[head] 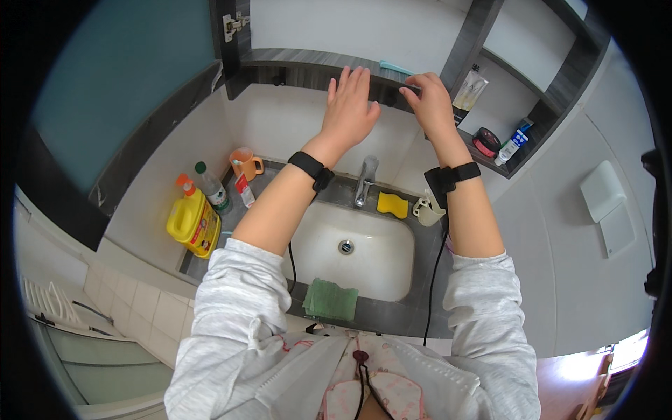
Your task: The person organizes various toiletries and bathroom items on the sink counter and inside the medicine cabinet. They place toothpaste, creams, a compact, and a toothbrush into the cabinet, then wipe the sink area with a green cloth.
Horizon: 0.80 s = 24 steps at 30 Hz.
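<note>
My left hand (350, 107) is raised in front of the lower shelf (315, 59) of an open wall cabinet. Its palm faces the cabinet, its fingers are extended, and I see nothing in it. To its right, my right hand (433, 105) is beside the shelf's front edge, with fingers bent and a gap between thumb and index finger. A slim light-blue plastic item (396, 67) lies on that shelf, its right end close to my right fingertips; whether they touch it is unclear. Both wrists wear black straps.
Below are a white sink (357, 262), chrome faucet (366, 178), yellow sponge (392, 205), pale cup (430, 212) and green cloth (331, 299). At left stand an orange mug (244, 163), clear bottle (214, 189) and yellow pump jug (195, 223). Tubes and a jar (486, 142) occupy side shelves.
</note>
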Tool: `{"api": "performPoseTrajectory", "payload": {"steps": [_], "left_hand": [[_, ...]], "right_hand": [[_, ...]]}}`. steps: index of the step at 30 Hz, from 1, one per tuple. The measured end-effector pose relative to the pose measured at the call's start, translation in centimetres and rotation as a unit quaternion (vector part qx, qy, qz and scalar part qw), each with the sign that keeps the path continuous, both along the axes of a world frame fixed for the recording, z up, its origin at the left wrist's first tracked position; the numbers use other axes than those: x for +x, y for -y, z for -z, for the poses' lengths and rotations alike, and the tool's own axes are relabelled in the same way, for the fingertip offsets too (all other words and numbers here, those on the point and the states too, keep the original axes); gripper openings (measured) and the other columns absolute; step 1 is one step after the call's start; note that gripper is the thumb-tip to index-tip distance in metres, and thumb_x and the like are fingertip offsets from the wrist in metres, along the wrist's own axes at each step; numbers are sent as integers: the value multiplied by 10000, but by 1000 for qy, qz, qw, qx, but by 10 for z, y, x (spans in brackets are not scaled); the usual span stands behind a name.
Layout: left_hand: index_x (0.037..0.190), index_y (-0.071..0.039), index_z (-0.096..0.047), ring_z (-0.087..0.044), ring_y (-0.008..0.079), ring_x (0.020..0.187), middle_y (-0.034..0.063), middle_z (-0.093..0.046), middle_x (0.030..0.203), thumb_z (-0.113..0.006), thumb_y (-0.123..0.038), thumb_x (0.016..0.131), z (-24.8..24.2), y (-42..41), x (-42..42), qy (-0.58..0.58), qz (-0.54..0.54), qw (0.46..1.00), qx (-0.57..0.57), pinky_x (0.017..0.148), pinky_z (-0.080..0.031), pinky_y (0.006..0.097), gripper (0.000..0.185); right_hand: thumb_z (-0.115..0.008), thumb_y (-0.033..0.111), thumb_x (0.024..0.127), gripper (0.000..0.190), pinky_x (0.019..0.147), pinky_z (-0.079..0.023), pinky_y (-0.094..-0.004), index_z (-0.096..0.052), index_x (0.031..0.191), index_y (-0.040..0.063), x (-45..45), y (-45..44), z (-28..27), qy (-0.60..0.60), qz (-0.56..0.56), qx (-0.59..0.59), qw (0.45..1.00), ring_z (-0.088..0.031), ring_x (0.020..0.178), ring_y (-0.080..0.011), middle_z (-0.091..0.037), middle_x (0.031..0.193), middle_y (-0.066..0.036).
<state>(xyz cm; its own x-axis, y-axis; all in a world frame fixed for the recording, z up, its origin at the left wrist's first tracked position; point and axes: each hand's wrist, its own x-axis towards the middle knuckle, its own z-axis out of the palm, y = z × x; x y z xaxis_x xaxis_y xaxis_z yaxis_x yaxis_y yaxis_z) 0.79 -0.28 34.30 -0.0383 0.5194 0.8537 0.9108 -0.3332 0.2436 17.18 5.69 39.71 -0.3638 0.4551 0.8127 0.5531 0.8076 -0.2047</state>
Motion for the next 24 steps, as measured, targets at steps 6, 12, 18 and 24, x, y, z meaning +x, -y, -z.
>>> {"api": "performPoseTrajectory", "payload": {"steps": [6,12,18,24], "left_hand": [[1363,4,-329,-225,362,1359,182,-339,1417,-536,-209,828,18,36,3,5,-8,1000,-28,1099,-170,491,612],[1345,6,-340,-215,386,1355,205,-338,1403,-541,-200,811,52,80,-2,22,-15,997,-71,1097,-167,502,607],[1335,7,-346,-214,386,1354,213,-338,1395,-561,-170,793,95,118,-15,30,-37,992,-120,1098,-172,498,609],[1342,11,-334,-218,384,1354,216,-331,1401,-569,-161,784,146,151,-32,57,-69,977,-194,1098,-173,495,630]], "right_hand": [[-704,149,759,216,658,-481,-342,-635,926,28,4,26,19,-12,-37,-22,999,-590,717,-262,-589,913,-100],[-709,139,751,170,581,-443,-313,-647,850,16,0,49,55,-32,-56,-53,996,-528,598,-209,-588,840,-103],[-707,140,758,163,595,-443,-303,-655,861,25,-12,74,99,-10,-79,-118,990,-524,614,-187,-595,851,-95],[-705,146,760,179,611,-461,-317,-650,879,23,-36,94,138,16,-123,-163,979,-540,627,-204,-600,881,-105]]}}
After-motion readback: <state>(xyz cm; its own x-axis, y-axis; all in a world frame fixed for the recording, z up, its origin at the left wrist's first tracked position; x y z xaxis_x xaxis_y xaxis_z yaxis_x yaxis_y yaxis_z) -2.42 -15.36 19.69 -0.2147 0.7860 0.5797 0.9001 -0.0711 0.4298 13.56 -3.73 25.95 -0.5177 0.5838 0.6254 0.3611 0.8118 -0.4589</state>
